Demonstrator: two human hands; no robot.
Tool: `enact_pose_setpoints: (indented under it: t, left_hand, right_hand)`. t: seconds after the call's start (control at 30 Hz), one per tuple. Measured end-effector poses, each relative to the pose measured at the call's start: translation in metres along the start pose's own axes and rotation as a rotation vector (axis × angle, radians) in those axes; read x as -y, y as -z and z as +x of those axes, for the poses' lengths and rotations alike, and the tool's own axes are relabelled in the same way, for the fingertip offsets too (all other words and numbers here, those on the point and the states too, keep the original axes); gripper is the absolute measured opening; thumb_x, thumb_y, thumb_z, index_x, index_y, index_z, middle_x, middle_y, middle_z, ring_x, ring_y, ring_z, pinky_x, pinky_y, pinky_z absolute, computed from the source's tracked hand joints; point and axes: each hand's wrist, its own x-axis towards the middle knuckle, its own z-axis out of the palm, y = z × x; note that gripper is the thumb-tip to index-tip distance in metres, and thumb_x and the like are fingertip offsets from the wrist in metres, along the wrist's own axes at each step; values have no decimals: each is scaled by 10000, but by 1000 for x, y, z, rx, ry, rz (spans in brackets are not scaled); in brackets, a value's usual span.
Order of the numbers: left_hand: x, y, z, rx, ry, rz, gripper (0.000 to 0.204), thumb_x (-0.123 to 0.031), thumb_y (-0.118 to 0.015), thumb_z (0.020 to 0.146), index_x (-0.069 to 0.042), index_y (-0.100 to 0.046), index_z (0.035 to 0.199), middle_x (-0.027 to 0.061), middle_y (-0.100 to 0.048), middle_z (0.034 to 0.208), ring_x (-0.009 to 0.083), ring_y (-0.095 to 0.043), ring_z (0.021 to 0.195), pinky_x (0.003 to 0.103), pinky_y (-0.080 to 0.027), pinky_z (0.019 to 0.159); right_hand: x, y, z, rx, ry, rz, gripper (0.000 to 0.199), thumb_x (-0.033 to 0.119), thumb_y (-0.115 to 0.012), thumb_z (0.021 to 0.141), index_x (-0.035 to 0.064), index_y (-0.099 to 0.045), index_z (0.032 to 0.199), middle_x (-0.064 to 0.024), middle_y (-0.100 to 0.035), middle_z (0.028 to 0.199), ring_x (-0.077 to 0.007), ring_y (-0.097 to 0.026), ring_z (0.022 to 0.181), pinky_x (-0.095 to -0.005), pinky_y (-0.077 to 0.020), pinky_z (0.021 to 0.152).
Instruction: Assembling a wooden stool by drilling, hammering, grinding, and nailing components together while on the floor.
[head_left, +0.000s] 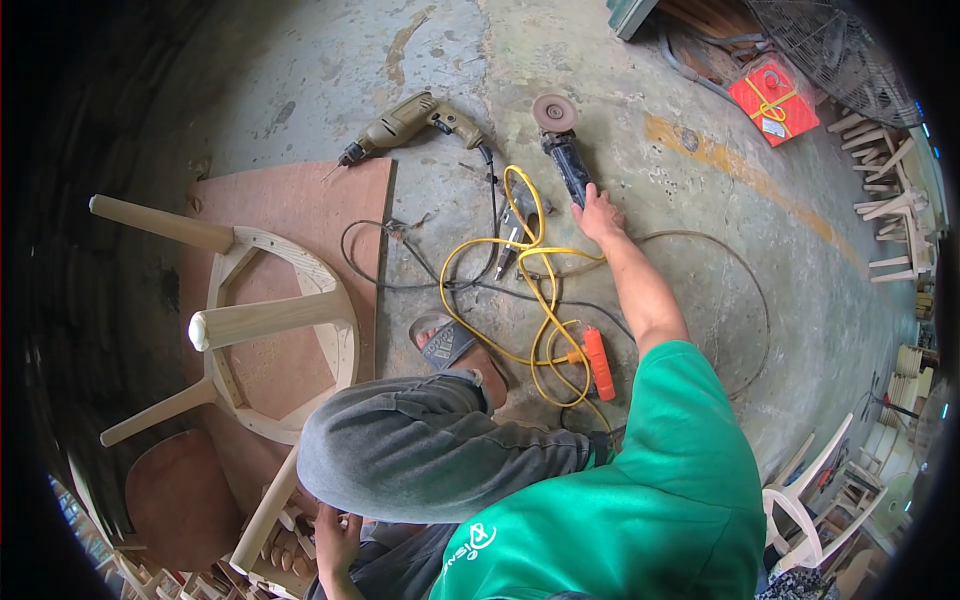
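Note:
My right hand (pixel 600 214), arm stretched forward, is closed around the rear end of a dark angle grinder (pixel 567 165). The grinder's round brown disc (pixel 555 112) points away from me, and its body is on or close to the concrete floor. My left hand (pixel 337 548) is low beside my bent knee, fingers curled; what they hold, if anything, cannot be made out. Close to it are a pale wooden leg (pixel 262 515) and small wooden pieces. An upturned round wooden stool frame (pixel 345 325) with legs pointing up rests on a plywood sheet (pixel 360 215).
A drill (pixel 400 122) lies at the plywood's far edge. Yellow cord (pixel 548 300) and black cables tangle around a metal tool (pixel 512 240) and an orange power strip (pixel 598 363). At far right are a red box (pixel 773 100), a fan (pixel 830 50) and stacked wooden parts (pixel 890 205).

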Motion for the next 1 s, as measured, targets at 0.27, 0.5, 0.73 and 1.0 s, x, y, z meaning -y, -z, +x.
enact_pose_setpoints:
  t: [0.27, 0.5, 0.73, 1.0]
  left_hand:
    - [0, 0, 4, 6, 2, -49, 314, -107, -664, 839, 14, -594, 1120, 200, -653, 1046, 362, -638, 960, 394, -495, 818]
    - [4, 2, 9, 41, -3, -39, 325, -103, -658, 839, 18, -589, 1134, 206, -646, 1082, 381, -628, 1007, 405, -488, 857]
    - [2, 2, 10, 45, 11, -19, 341, -113, -658, 842, 24, -585, 1146, 210, -638, 1124, 396, -611, 1058, 419, -477, 894]
    - [0, 4, 11, 61, 0, -32, 347, -98, -659, 830, 26, -585, 1146, 228, -621, 1153, 411, -590, 1088, 425, -465, 919]
  right_hand:
    - [0, -1, 2, 4, -10, -4, 541, 455, -555, 927, 109, -344, 1284, -241, -517, 1229, -437, -598, 1088, -548, -487, 895]
    - [0, -1, 2, 9, -12, -6, 542, 457, -551, 929, 105, -339, 1282, -244, -509, 1235, -436, -593, 1097, -540, -491, 894]
    - [-2, -3, 5, 17, -15, -9, 542, 458, -550, 932, 107, -331, 1282, -241, -506, 1235, -434, -598, 1088, -542, -495, 887]
    - [1, -2, 3, 15, -12, -5, 536, 456, -552, 932, 105, -339, 1276, -243, -511, 1226, -432, -601, 1080, -542, -496, 882]
